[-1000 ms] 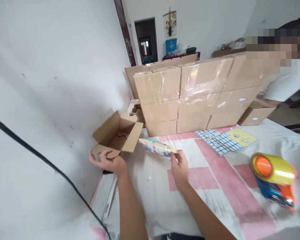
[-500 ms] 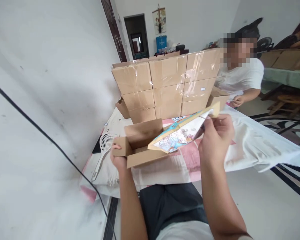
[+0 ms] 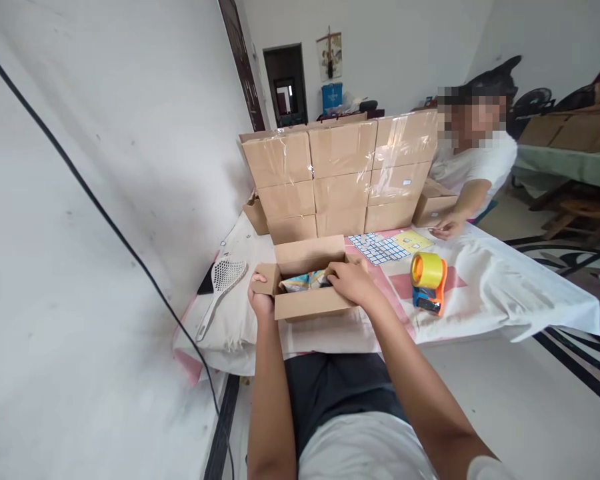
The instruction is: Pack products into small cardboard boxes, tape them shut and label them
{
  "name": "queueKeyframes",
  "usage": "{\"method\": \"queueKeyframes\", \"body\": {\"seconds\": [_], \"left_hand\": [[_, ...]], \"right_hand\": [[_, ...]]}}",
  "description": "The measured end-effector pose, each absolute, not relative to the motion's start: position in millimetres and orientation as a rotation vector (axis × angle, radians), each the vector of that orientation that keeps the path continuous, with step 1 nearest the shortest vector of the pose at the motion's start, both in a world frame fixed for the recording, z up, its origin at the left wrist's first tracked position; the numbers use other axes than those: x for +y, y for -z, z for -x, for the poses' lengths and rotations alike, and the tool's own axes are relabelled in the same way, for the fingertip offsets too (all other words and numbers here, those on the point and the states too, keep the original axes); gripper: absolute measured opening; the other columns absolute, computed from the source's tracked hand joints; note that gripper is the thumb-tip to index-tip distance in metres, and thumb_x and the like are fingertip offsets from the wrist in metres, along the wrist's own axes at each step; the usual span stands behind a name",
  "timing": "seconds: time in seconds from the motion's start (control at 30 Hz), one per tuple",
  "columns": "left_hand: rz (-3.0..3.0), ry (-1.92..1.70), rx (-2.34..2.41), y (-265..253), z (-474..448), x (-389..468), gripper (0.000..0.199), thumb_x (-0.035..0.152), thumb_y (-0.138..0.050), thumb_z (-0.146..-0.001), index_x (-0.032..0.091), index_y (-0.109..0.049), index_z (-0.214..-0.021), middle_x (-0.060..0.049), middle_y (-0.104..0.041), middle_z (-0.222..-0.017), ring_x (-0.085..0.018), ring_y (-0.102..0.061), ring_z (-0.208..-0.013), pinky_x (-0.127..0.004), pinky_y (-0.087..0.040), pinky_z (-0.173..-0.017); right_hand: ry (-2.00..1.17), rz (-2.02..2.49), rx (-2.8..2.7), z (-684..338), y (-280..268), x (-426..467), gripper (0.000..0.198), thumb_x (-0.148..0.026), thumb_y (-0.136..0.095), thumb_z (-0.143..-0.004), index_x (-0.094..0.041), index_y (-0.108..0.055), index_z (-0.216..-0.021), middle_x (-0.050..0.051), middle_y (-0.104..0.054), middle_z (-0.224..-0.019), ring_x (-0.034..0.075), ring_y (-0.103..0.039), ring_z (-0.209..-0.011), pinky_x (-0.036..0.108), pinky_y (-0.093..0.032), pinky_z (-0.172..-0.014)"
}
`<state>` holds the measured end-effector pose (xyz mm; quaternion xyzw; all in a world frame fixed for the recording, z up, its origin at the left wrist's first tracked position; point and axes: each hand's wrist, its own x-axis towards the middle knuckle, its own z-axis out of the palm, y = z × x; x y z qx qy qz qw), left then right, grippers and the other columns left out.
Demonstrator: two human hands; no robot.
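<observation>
cardboard box point(image 3: 310, 307) first, in the head view: it sits open on the cloth-covered table point(image 3: 510, 287), right in front of the person. take its middle as the clock's centre, twelve pointing away from the person. the left hand point(image 3: 263, 297) is closed on the flap at nine o'clock. the right hand point(image 3: 351, 281) curls over the three o'clock end, reaching to the patterned packet point(image 3: 304, 282) inside; its fingertips are hidden, so i cannot tell whether they pinch or press.

for good handling, i'd judge the left hand's firm hold matters most, since a light box could slide under any push. the right hand should work gently and evenly, keeping the packet flat and below the rim, with no corner caught under a flap.

around it, a white scoop point(image 3: 229, 275) lies towards nine, a tape dispenser point(image 3: 430, 297) stands near three, and stacked boxes point(image 3: 340, 177) rise at twelve.
</observation>
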<state>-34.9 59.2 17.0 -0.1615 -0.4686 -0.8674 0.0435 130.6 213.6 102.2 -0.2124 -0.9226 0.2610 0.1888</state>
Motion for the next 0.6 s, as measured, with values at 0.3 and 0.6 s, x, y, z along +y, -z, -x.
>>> {"method": "queueKeyframes", "body": {"seconds": [0.3,0.6], "left_hand": [[0.578,2.626,-1.538,-11.2,36.6,52.9,0.033,0.040,-0.064,-0.081,0.027,-0.066,-0.111,-0.004,-0.054,-0.151,-0.027,-0.054,-0.135,-0.041,-0.046,-0.109],[1.058,2.566,-1.824,-21.5,34.7,44.5,0.038,0.048,-0.064,-0.087,0.022,-0.077,-0.113,-0.007,-0.051,-0.154,-0.029,-0.037,-0.150,-0.045,-0.028,-0.126]], "right_hand": [[-0.721,0.694,-1.919,-149.4,-85.7,240.1,0.040,-0.042,-0.059,-0.089,-0.020,-0.064,-0.121,0.016,-0.063,-0.121,0.033,-0.055,-0.118,0.051,-0.043,-0.100],[-1.412,0.155,-1.842,-155.8,-52.0,231.7,0.055,-0.061,-0.035,-0.102,-0.022,-0.059,-0.132,0.009,-0.076,-0.104,0.026,-0.065,-0.118,0.048,-0.042,-0.112]]}}
